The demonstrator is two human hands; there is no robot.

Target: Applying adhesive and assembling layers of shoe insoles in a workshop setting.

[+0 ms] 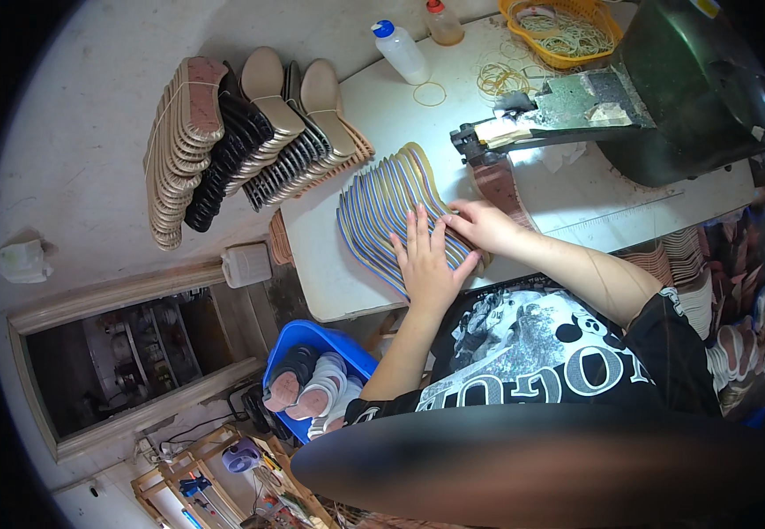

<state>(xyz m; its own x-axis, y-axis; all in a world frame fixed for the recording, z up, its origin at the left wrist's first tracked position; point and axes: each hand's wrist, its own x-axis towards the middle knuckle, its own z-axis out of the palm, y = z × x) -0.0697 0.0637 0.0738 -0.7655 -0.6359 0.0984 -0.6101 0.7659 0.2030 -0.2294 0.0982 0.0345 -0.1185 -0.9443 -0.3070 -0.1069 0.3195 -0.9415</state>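
A fanned row of thin insoles (382, 207), tan with bluish edges, lies overlapping on the white table. My left hand (429, 267) rests flat across the near part of the row, its fingers stretched out and apart. At the right end of the row, my right hand (485, 227) has its fingers bent together over the edge of the last insoles; their undersides are hidden. Just beyond the right hand, a pinkish-brown insole (499, 185) sits beneath the arm of a dark green machine (589, 104).
Bundled insoles (190, 132) stand at the table's left end. Behind are a blue-capped bottle (402, 55), a red-capped bottle (444, 25), loose rubber bands (501, 81) and a yellow basket (567, 60). A blue bin (287, 339) of insoles stands below at the left.
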